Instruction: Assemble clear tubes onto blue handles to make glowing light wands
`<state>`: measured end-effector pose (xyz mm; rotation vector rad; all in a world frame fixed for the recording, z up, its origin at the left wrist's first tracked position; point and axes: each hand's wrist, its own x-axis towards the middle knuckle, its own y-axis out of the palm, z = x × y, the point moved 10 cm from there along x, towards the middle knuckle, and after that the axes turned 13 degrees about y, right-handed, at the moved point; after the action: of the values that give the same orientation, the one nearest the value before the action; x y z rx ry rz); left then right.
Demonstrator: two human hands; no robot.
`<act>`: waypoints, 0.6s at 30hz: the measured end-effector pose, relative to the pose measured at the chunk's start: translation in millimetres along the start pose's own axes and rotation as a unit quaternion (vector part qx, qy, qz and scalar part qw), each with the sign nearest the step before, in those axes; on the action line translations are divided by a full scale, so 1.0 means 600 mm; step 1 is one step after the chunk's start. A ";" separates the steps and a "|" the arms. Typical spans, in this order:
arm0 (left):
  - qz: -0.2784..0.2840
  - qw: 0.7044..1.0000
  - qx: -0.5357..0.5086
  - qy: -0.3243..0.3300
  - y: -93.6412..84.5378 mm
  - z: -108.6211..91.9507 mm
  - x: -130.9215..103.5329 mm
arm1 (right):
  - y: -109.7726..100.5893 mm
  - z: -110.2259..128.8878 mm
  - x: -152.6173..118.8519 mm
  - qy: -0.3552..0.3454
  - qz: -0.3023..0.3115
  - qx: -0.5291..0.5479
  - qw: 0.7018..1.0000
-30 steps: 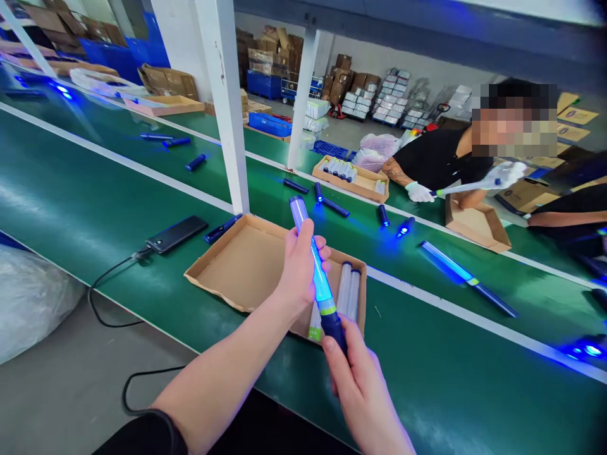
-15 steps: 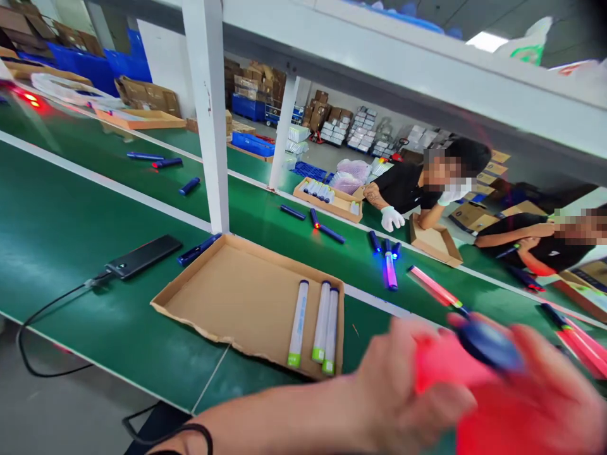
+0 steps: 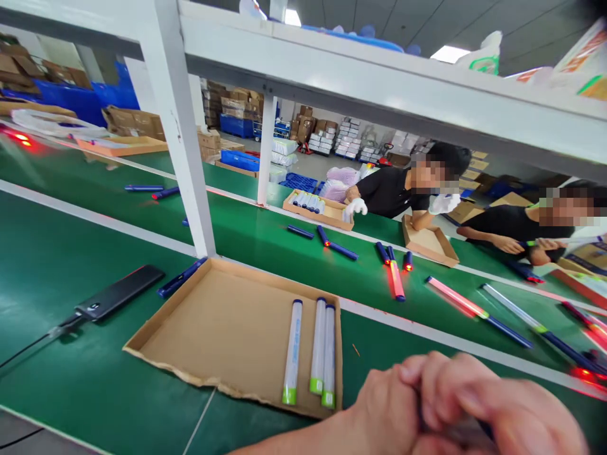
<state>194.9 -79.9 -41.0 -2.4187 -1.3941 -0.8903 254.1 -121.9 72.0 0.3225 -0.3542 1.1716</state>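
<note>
At the lower right, my left hand (image 3: 386,407) and my right hand (image 3: 516,404) are together, both closed around a light stick (image 3: 486,431). Fingers cover most of it, with only a dark sliver showing. Left of my hands is a shallow cardboard tray (image 3: 203,322) on the green bench. At its right side lie three clear tubes with blue caps and green ends, one tube (image 3: 293,354) apart from the other two (image 3: 324,354). Beyond my hands, more light sticks lie on the green surface, including a red-lit one (image 3: 458,297) and an unlit one (image 3: 515,309).
A black phone-like device (image 3: 121,294) with a cable lies left of the tray, near a dark blue stick (image 3: 180,278). A white post (image 3: 177,126) and overhead beam (image 3: 355,69) frame the bench. Across it, two people sit with cardboard trays; one wears white gloves (image 3: 356,207).
The red glow between my hands is gone, and my fingers now hide the stick's blue end. The view has shifted. Across the bench, a person's gloved hand has moved onto a tray.
</note>
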 end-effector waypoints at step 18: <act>0.048 0.870 0.432 -0.235 -0.311 0.047 0.037 | 0.083 -0.352 0.191 0.144 0.155 -0.367 0.906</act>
<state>57.2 47.6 -71.2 -1.9741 -1.3667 0.3616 268.9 80.7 -65.4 -0.5820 -0.5688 1.2846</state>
